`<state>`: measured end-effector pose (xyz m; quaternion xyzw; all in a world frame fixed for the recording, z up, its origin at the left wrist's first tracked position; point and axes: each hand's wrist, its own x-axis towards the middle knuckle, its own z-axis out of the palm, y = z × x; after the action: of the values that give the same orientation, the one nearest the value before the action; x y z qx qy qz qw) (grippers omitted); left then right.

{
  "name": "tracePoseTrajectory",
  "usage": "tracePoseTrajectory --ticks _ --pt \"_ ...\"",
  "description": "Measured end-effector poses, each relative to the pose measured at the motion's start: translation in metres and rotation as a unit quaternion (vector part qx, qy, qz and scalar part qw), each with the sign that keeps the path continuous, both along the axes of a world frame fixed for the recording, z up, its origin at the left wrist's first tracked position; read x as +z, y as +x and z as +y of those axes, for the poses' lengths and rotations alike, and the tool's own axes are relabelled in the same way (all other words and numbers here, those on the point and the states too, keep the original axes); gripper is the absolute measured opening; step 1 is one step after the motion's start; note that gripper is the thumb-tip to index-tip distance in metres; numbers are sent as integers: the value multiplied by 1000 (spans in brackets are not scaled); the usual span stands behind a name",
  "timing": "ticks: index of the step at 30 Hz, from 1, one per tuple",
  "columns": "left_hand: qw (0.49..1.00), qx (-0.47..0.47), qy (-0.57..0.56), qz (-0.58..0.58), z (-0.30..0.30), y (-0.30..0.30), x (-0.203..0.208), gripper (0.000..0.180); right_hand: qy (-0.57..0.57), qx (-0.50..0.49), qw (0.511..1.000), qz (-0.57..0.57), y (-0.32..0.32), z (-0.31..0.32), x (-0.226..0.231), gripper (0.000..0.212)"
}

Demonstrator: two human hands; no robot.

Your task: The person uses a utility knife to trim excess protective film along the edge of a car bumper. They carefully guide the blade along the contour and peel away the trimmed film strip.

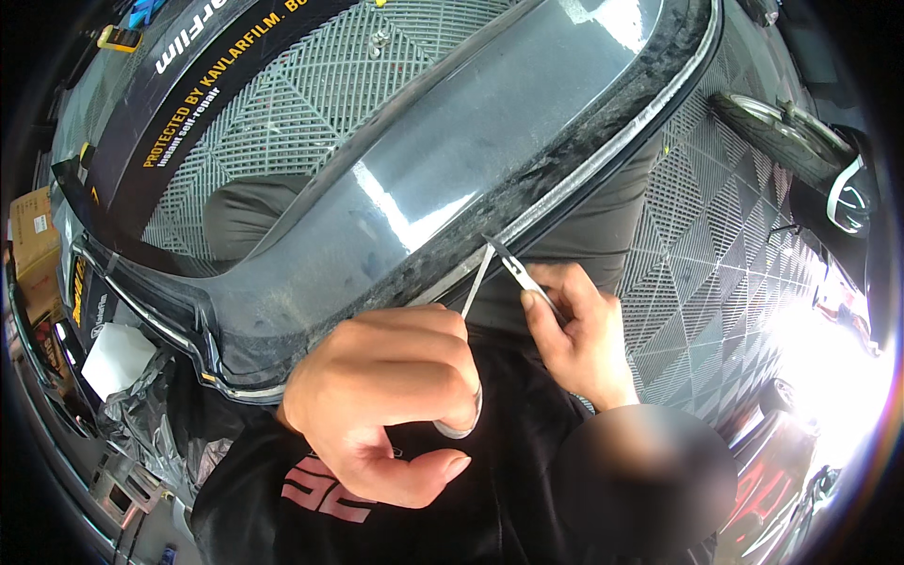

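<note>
A long, dark grey glossy car body panel [452, 179] lies across my lap, running from lower left to upper right. Along its near edge goes a pale, greyish band [565, 193], dusty or coated with residue. From that edge a thin white strip [478, 276] stretches to my left hand [395, 400], which is closed around it. A grey curved band shows at one of its fingers; I cannot tell what it is. In my right hand [576, 334] is a utility knife [516, 267], its dark blade tip touching the edge where the strip lifts away.
Grey interlocking grid tiles [702, 282] cover the floor. A wheel with a black tyre [782, 137] stands at the upper right. On the left are a cardboard box [36, 235], a white paper piece [118, 360] and a crumpled black plastic bag [151, 405].
</note>
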<state>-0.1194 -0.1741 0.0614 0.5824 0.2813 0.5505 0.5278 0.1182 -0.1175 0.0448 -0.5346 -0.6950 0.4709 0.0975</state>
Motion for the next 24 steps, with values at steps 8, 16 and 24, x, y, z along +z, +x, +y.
tracePoseTrajectory --ticks 8,16,24 --pt "1000 -11 11 -14 -3 1 3 20 30 24 999 6 1 2 -1 17" --pt "999 -39 23 -20 -5 -1 9 17 13 4 1000 22 -1 -1 -1 18" --pt "1000 -10 23 -8 -9 -8 7 16 28 -11 999 25 13 6 2 22"
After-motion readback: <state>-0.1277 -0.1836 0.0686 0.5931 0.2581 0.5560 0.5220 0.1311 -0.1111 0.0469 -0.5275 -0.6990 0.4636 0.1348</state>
